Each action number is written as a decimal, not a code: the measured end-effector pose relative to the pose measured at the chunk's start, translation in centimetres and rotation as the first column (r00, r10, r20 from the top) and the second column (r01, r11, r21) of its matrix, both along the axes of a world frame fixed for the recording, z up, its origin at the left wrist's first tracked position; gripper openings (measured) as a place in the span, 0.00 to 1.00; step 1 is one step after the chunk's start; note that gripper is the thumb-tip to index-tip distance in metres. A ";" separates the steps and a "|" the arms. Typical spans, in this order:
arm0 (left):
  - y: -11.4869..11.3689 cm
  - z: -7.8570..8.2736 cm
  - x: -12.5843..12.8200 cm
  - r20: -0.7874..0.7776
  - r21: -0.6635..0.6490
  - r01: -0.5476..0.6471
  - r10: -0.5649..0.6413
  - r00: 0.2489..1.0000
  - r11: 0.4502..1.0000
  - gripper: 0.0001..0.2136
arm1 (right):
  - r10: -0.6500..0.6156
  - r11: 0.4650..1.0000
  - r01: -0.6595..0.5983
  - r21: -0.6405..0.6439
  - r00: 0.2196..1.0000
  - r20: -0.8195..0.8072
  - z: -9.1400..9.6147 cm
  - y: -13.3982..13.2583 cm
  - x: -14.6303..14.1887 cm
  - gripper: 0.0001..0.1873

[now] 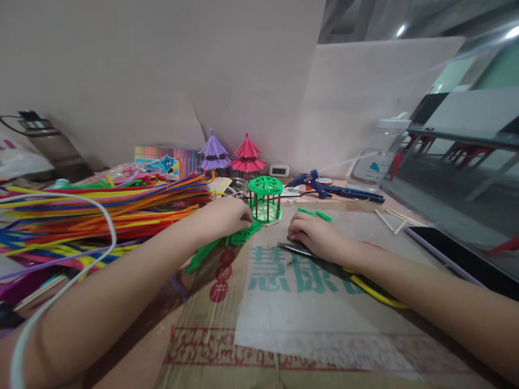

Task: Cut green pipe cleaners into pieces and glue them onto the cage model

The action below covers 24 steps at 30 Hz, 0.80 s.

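Observation:
My left hand (229, 215) reaches forward, fingers closed at the base of a small green pavilion model (265, 200) made of pipe cleaners and brown posts. Green pipe cleaner pieces (221, 246) lie under that hand and wrist. My right hand (320, 236) rests knuckles up on the cardboard sheet (284, 319), fingers curled over dark scissors (294, 249) with yellow handles (375, 292). Two short green pieces (316, 214) lie just beyond the right hand's fingers.
A big pile of coloured pipe cleaners (93, 216) fills the left side. Purple (214, 153) and pink (247, 154) pavilion models stand at the back. A blue glue gun (320, 185), wooden sticks (395, 219) and a dark tablet (462, 259) lie to the right.

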<state>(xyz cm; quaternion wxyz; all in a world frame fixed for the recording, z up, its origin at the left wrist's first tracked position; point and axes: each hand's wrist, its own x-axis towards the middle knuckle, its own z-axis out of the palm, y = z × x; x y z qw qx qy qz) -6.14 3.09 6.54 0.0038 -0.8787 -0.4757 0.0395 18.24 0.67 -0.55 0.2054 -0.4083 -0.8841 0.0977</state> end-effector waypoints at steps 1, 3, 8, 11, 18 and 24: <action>0.0 -0.3 0.1 -0.003 0.025 0.008 -0.008 1.000 1.000 0.12 | -0.010 1.000 0.010 0.000 1.000 0.000 0.1 0.0 0.0 0.10; -0.2 -0.8 0.4 0.003 0.085 0.029 -0.030 1.000 0.996 0.11 | -0.004 1.000 0.004 -0.003 1.000 0.009 0.2 -0.1 0.0 0.10; -0.6 -2.0 1.0 -0.005 0.152 0.068 -0.068 0.998 0.986 0.10 | 0.079 0.996 -0.081 0.026 0.992 0.098 0.3 0.1 0.7 0.11; -0.6 -2.8 1.3 -0.043 0.173 0.099 -0.093 0.995 0.980 0.11 | 0.008 0.999 -0.011 0.030 0.996 0.091 0.4 -0.1 0.7 0.10; -1.4 -2.1 2.6 0.421 0.127 0.058 -0.107 0.901 0.990 0.08 | -0.329 0.819 -0.075 -0.569 0.751 -0.572 1.7 -1.0 -0.4 0.06; -2.5 -4.8 4.5 0.840 -0.292 0.155 0.176 0.514 0.944 0.11 | -0.492 0.702 -0.135 -0.699 0.619 -0.613 1.2 -1.7 -1.1 0.11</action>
